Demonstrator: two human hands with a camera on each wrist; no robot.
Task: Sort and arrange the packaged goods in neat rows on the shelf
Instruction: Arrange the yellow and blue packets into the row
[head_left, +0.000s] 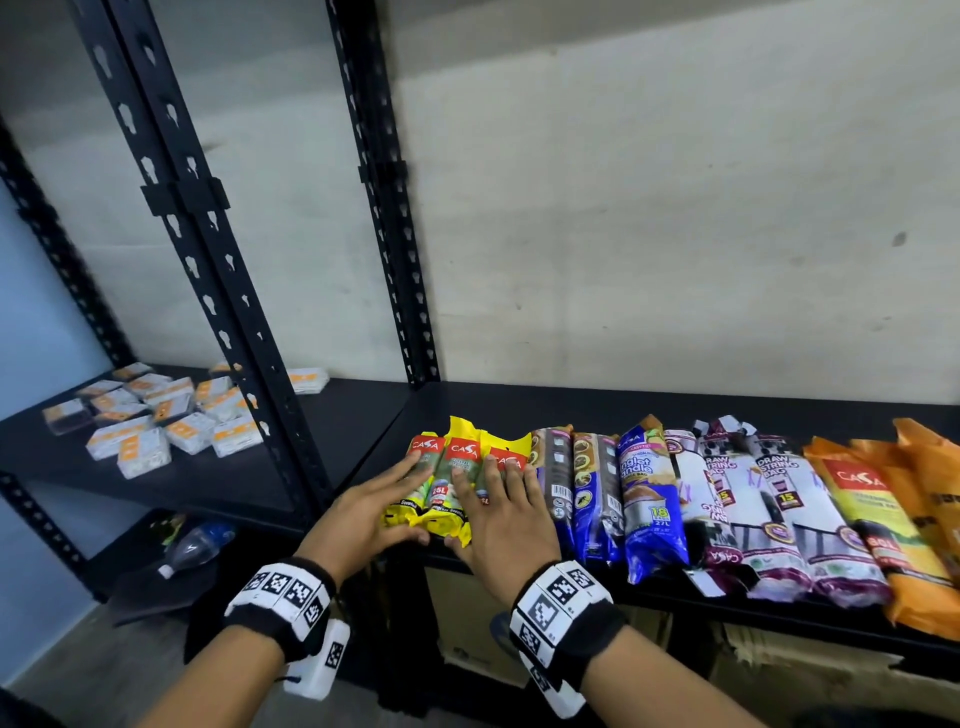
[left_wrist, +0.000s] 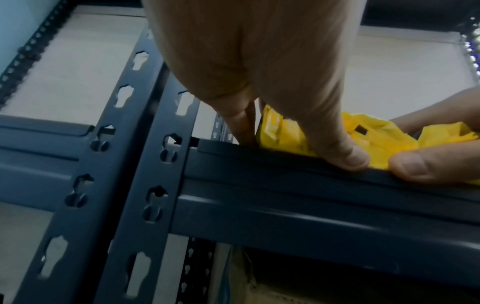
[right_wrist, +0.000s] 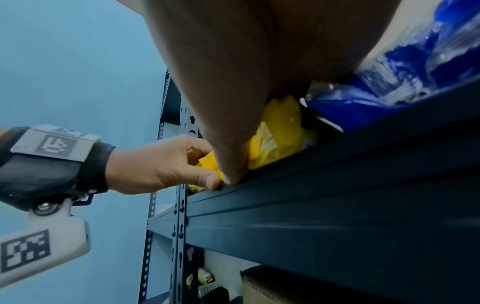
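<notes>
Three yellow packs (head_left: 460, 467) with red labels lie side by side at the left end of a row on the black shelf (head_left: 519, 402). My left hand (head_left: 382, 501) lies flat on the leftmost pack, fingers straight, thumb at the pack's near end. My right hand (head_left: 501, 501) lies flat on the rightmost yellow pack in the same way. In the left wrist view the yellow packs (left_wrist: 283, 133) reach the shelf's front lip (left_wrist: 311, 185), and both thumbs touch them there. The right wrist view shows a yellow pack (right_wrist: 278, 139) under my right hand (right_wrist: 233, 82), with my left hand (right_wrist: 161, 164) beside it.
Right of the yellow packs lie dark purple packs (head_left: 553, 478), a blue pack (head_left: 647, 493), white drawstring-bag packs (head_left: 769, 509) and orange packs (head_left: 883, 519). Black uprights (head_left: 208, 234) stand to the left. Several small white-orange boxes (head_left: 156, 415) lie scattered on the neighbouring shelf. A bottle (head_left: 195, 545) lies lower down.
</notes>
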